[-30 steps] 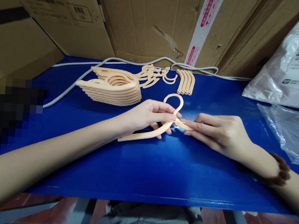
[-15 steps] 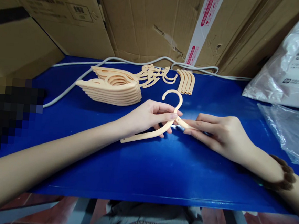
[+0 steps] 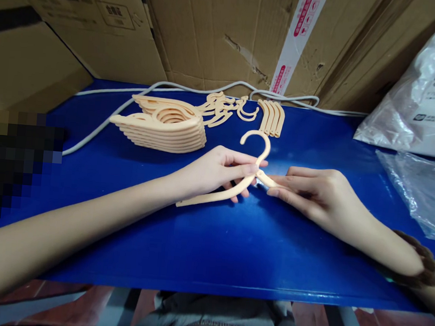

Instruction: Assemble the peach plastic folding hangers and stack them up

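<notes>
"Two hands, and both of them busy. What did you have in them?"

"My left hand (image 3: pixel 215 170) gripped a cream hooked hanger piece (image 3: pixel 230 194) in the centre of the frame, the thumb pressed on top just below the hook and the fingers underneath. My right hand (image 3: pixel 318 193), right of centre, pinched a short arm (image 3: pixel 266 179) between thumb and fingers."

"Did the two parts meet?"

"They did, beside my left thumb. I couldn't tell whether they were fastened, since that thumb covered part of the joint. The hook curved up toward the top of the frame, and the long end ran down to the left, below my left hand."

"What lay around you?"

"A stack of matching cream parts (image 3: pixel 163 136) sat left of centre on the blue tabletop (image 3: pixel 210 253). Loose hooks (image 3: pixel 247 119) lay right of the stack, in the upper middle, then four curved pieces (image 3: pixel 270 118) side by side, just above the hook I held. A pale cable (image 3: pixel 242 83) ran behind them, in front of the cardboard (image 3: pixel 208 31)."

"And on the right?"

"A plastic-wrapped package (image 3: pixel 414 105) stood at the upper right. I wore a fluffy brown band (image 3: pixel 430 265) on my right wrist."
</notes>
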Motion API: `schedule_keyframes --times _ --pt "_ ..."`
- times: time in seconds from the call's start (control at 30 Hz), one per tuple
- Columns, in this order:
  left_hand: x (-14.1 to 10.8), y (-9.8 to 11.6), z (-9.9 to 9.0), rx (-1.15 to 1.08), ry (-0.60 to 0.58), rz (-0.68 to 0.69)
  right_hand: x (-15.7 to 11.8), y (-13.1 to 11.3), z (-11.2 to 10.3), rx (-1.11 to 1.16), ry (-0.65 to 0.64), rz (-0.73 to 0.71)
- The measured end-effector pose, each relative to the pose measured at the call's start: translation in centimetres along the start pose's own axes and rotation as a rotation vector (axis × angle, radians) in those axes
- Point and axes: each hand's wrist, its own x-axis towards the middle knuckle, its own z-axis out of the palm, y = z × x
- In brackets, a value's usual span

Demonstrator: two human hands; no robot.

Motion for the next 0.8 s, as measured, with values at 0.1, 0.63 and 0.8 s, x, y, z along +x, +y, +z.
schedule_keyframes --times 0.1,0.63,0.8 --pt "0.0 -0.2 -0.1 0.025 -0.043 0.01 0.0 0.1 -0.1 0.058 -0.045 0.023" --pt "-2.0 -0.9 2.1 1.368 0.158 0.454 0.5 1.5 -0.8 -0.299 0.028 -0.117" --pt "-1.5 -1.3 1.6 1.411 0.127 0.544 0.7 2.3 -1.3 -0.454 0.125 -0.193"
